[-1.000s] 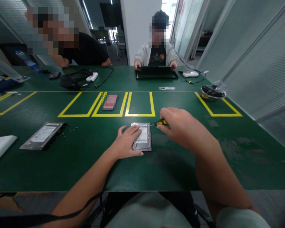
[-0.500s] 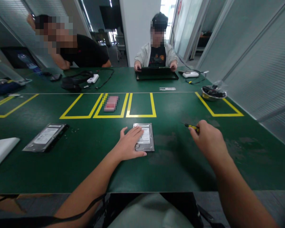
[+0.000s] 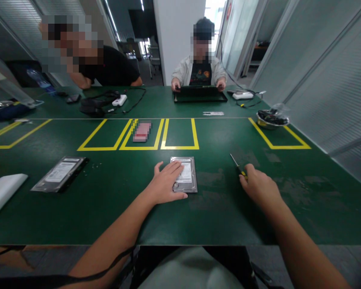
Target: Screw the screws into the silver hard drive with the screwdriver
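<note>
On the bench [image 3: 48, 220], a bowl [image 3: 270, 125] holds dark items [image 3: 270, 116]. The left hand [image 3: 165, 185] rests spread on a hard drive [image 3: 190, 176]; the right hand [image 3: 260, 184] grips a screwdriver [image 3: 237, 166].

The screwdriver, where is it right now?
In the head view, the screwdriver is in the person's right hand, to the right of the hard drive that the left hand rests on; its tip is clear of that drive.

Has both bare forearms [image 3: 117, 237] in over near edge of worktop [image 3: 63, 220]. Holds left hand [image 3: 165, 186] palm down, thumb [image 3: 180, 196] toward right edge, little finger [image 3: 158, 167] apart. Has right hand [image 3: 260, 182] curled in a grip, well apart from left.
</note>
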`<state>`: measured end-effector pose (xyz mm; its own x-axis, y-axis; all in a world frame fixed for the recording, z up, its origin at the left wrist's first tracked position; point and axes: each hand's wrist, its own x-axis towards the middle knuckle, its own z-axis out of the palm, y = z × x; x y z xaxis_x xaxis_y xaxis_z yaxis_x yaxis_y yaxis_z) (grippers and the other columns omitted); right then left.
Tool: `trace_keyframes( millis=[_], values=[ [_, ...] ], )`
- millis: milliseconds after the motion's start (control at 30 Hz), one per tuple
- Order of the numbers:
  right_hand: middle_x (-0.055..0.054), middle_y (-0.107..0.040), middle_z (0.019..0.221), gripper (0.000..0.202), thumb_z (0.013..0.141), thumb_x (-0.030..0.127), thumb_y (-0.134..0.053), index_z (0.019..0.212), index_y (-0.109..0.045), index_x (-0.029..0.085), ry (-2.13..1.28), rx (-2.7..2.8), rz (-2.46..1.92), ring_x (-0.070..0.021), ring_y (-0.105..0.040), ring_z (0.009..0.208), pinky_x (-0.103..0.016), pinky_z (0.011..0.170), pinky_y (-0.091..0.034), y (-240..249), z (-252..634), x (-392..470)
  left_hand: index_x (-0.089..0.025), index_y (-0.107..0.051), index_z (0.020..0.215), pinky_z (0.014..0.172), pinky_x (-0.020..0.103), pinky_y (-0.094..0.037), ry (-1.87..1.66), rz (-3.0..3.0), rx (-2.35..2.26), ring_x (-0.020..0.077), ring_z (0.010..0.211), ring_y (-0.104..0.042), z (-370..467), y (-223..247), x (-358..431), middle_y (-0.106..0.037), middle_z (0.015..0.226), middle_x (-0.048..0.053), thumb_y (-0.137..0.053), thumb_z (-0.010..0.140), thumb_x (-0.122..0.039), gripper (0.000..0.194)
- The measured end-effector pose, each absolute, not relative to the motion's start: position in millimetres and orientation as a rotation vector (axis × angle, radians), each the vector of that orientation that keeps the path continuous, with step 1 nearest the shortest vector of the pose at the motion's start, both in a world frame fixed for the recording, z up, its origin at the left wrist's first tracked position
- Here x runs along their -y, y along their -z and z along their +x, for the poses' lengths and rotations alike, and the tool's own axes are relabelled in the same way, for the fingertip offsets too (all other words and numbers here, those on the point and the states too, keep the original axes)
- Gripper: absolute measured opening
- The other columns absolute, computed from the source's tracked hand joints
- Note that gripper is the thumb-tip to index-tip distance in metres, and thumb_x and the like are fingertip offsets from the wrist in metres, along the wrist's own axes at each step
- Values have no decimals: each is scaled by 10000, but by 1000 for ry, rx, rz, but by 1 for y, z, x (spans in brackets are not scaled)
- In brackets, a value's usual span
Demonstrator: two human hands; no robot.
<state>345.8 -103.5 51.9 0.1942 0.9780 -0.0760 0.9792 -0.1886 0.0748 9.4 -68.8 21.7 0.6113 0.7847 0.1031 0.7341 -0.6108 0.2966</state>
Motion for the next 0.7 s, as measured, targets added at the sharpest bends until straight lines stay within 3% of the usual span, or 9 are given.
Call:
trace_keyframes(
  millis=[700],
  values=[
    [-88,-679,947,249,976,419,-410,1010,-512,194,-90,-2069,2388,-235,-663,781,-297,558,-322,-39,340,97,-227,-315,1522,1166,602,-51,-344,2612,-1234,376,1453,-255,11,-19,68,-294,1593,165,-629,715,-732,1003]
  ],
)
